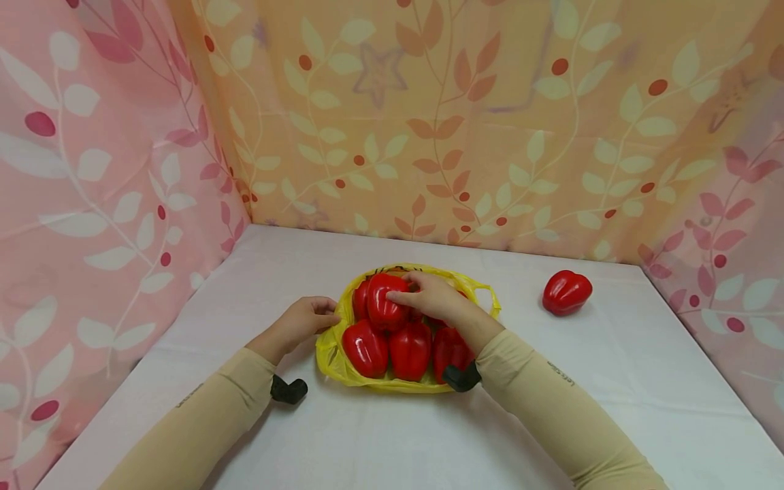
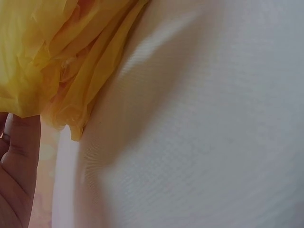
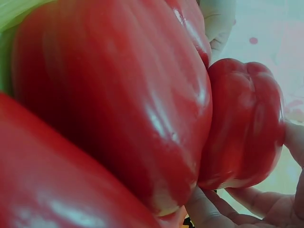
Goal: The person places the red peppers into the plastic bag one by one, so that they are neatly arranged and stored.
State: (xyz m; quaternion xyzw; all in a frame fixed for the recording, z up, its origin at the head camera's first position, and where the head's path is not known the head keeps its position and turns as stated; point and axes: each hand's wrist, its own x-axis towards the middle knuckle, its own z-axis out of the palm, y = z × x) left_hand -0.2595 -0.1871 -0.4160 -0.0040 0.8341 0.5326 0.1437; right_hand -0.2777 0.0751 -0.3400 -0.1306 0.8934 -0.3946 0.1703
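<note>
A yellow plastic bag (image 1: 327,367) lies spread on the white table with several glossy red bell peppers (image 1: 365,348) in it. My right hand (image 1: 437,294) grips one red bell pepper (image 1: 387,303) on top of the pile, thumb on its near side. In the right wrist view this bell pepper (image 3: 244,123) sits between thumb and fingers, beside larger-looking peppers (image 3: 114,104). At the bag's left rim, my left hand (image 1: 303,321) pinches the edge with its fingertips. The left wrist view shows a finger (image 2: 23,147) against the crumpled yellow bag (image 2: 71,57).
One more red bell pepper (image 1: 567,292) rests alone on the white table (image 1: 392,435), to the right of the bag. A bag handle loop (image 1: 488,294) stands out at the right rim. Patterned curtains (image 1: 380,122) enclose the back and sides. A black wrist camera (image 1: 289,390) shows on each forearm.
</note>
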